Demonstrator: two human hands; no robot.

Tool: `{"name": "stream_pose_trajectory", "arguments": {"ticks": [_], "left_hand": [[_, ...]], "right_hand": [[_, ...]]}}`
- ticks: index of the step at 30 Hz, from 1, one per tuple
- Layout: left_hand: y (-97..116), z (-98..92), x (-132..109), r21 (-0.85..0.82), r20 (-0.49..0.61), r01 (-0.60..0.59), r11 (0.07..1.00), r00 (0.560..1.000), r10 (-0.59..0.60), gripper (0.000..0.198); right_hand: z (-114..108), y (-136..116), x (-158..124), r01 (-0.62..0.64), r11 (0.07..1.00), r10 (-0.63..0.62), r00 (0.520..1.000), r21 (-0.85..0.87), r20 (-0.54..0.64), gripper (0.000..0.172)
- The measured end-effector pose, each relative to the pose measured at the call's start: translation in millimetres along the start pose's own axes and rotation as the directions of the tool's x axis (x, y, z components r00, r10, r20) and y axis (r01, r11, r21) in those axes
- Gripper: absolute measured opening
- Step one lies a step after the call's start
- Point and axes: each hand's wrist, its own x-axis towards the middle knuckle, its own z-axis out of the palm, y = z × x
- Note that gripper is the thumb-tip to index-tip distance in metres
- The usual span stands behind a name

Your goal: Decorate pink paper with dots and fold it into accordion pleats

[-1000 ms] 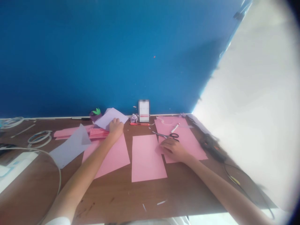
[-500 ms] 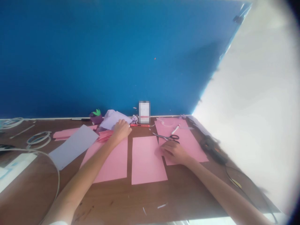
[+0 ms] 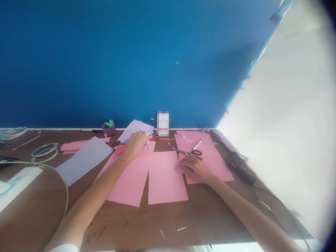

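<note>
My left hand (image 3: 138, 143) is closed at the near edge of a lilac sheet of paper (image 3: 135, 129), its fingertips partly hidden. Under that wrist lie a folded pink strip of paper (image 3: 120, 149) and a large pink sheet (image 3: 131, 182), which sits askew. A smaller pink rectangle of paper (image 3: 168, 178) lies flat between my two hands. My right hand (image 3: 194, 168) rests with loosely bent fingers on the left part of another pink sheet (image 3: 217, 164), touching the smaller rectangle's right edge. Just beyond those fingers are scissors with dark handles (image 3: 187, 152).
A white marker (image 3: 198, 144) and an orange cutter (image 3: 160, 139) lie farther back. At left are a purple pot with green paper leaves (image 3: 109, 127), a pale sheet (image 3: 85, 161) and white rings (image 3: 44, 153). A glue gun (image 3: 240, 168) with its cord lies right.
My left hand has shifted slightly right, and the lilac paper has moved right with it. The large pink sheet beneath has turned askew. My right hand stays almost where it was.
</note>
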Motion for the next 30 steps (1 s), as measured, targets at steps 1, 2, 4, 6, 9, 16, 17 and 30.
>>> {"name": "stream_pose_trajectory", "arguments": {"ticks": [1,2,4,6,9,16,17,30], "left_hand": [[-2.0,-0.5,1.0,0.001,0.016,0.000,1.000,1.000,0.000,0.030],[-3.6,-1.0,1.8,0.021,0.027,-0.002,1.000,1.000,0.001,0.030],[-6.0,-1.6,3.0,0.072,0.038,0.000,0.997,0.999,-0.003,0.031],[-6.9,-2.4,3.5,0.099,0.017,0.009,0.995,1.000,-0.011,0.033],[-6.0,-5.1,3.9,0.056,-0.040,0.028,0.998,0.999,-0.025,0.039],[-7.1,-20.7,5.1,-0.067,-0.232,0.063,0.996,0.970,-0.077,0.043],[-9.0,-23.0,5.5,-0.074,-0.251,0.082,0.994,0.963,-0.098,0.042],[-27.4,-28.2,16.9,-0.894,-0.133,-0.014,0.448,0.963,-0.234,0.028]], "right_hand": [[-1.4,-0.6,1.0,-0.009,1.000,0.009,1.000,0.003,0.005,0.022],[-2.6,-1.2,1.8,-0.020,1.000,0.020,1.000,0.005,0.011,0.022],[-4.3,-1.7,2.6,-0.044,0.999,0.043,0.999,0.004,0.030,0.023],[-4.5,-1.1,2.4,-0.061,0.998,0.061,0.997,-0.005,0.050,0.024],[-2.9,0.9,1.0,-0.080,0.996,0.082,0.995,-0.028,0.061,0.028],[-1.4,0.3,1.1,-0.156,0.983,0.157,0.988,-0.099,0.003,0.031],[-1.7,-0.2,1.4,-0.163,0.981,0.164,0.986,-0.106,0.001,0.030],[-0.8,3.3,0.8,-0.168,0.979,0.174,0.984,-0.114,0.043,0.033]]}}
